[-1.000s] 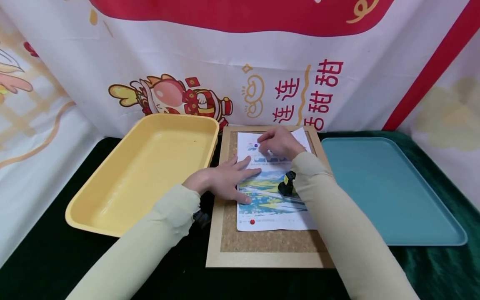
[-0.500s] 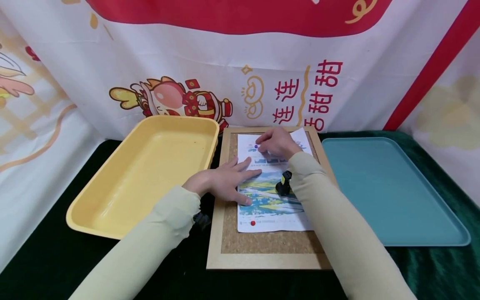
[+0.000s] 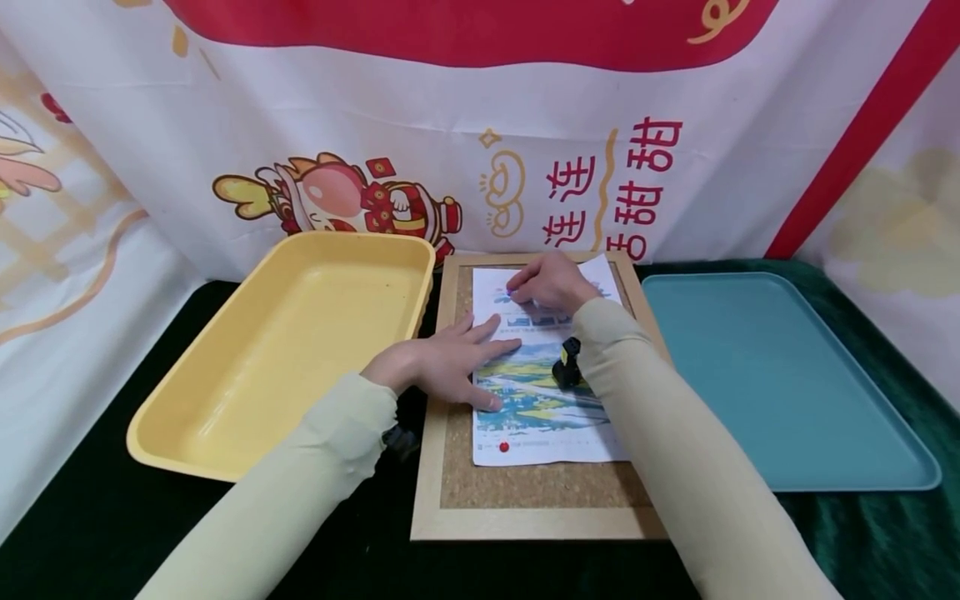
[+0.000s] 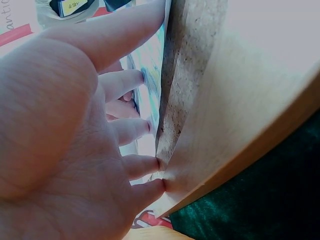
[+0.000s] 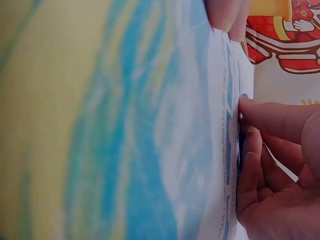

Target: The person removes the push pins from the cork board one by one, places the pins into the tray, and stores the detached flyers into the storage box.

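Observation:
A printed sheet of paper (image 3: pixel 551 442) with a painted landscape lies on a wood-framed cork board (image 3: pixel 540 487). Fingers spread, my left hand (image 3: pixel 446 362) rests flat across the sheet's left edge; in the left wrist view its fingertips (image 4: pixel 142 75) reach the paper and the frame. Near the top left of the sheet, my right hand (image 3: pixel 553 283) pinches a small purple push pin (image 3: pixel 511 292) between thumb and index finger. Only a bit of the purple head (image 5: pixel 244 95) shows past the fingertip in the right wrist view. A red push pin (image 3: pixel 504 447) sits at the sheet's bottom left corner.
Left of the board stands a deep yellow tray (image 3: pixel 300 358). A flat blue-green tray (image 3: pixel 765 375) lies on the right, partly behind the right sleeve (image 3: pixel 675 433). Dark green cloth (image 3: pixel 337 550) covers the table, and a printed curtain (image 3: pixel 465 108) hangs behind.
My right fingertips have shifted slightly left and now cover more of the purple push pin. The left hand has stayed in place on the sheet.

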{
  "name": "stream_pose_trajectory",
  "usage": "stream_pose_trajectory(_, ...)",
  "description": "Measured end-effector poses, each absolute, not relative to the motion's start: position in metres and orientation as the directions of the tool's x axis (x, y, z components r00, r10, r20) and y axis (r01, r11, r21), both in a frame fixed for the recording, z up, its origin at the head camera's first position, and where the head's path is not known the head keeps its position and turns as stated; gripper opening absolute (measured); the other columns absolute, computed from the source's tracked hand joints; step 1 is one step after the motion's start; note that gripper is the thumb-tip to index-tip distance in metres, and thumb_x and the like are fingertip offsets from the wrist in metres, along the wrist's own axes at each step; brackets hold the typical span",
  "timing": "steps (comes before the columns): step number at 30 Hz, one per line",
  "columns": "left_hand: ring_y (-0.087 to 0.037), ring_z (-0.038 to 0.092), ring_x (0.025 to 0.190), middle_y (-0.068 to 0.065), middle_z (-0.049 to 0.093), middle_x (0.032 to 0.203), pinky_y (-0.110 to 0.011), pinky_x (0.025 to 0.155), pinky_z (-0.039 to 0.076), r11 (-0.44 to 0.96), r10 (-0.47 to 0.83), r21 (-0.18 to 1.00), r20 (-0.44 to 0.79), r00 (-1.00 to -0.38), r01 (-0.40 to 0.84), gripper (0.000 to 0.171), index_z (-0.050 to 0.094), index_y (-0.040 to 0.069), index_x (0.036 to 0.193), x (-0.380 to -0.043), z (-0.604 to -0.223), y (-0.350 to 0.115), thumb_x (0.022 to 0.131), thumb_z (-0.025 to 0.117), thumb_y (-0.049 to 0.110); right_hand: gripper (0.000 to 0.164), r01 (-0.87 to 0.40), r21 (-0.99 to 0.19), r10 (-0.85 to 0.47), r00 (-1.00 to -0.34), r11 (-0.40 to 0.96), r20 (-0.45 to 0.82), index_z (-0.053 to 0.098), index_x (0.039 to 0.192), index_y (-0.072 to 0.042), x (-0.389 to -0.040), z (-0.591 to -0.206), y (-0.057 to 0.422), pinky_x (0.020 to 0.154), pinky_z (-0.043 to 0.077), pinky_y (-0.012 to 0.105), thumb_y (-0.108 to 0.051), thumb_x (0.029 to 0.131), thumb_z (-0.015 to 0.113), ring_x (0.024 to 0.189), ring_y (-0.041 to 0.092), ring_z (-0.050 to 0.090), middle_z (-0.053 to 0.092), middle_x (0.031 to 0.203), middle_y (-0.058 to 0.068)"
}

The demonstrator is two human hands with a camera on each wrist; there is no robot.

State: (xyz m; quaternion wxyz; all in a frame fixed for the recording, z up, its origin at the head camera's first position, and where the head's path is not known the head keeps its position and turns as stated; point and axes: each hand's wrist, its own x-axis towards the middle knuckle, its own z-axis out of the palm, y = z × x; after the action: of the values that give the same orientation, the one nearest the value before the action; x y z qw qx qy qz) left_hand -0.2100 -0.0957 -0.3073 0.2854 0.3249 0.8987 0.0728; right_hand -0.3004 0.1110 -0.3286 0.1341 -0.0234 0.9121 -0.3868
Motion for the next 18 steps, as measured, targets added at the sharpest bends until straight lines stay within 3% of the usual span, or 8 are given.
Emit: stream_pose_trajectory(18, -0.043, -0.014, 0.166, -0.007, -0.009, 0.181, -0.061, 0.134, 0.004, 0.78, 0.623, 0.313, -0.468, -0.627, 0.542, 0.088, 0.018, 0.033, 0.172, -0.2097, -0.3079, -0.0968, 0.101, 0.065, 0.056, 0.017, 0.068, -0.691, -0.122, -0.967, 0.719, -0.222, 0.084, 0.111, -0.013, -0.3053, -0.3282, 0.1065, 0.11, 0.047, 0.045, -0.021, 0.097, 0.079, 0.118, 0.025, 0.061, 0.073, 0.129, 0.009)
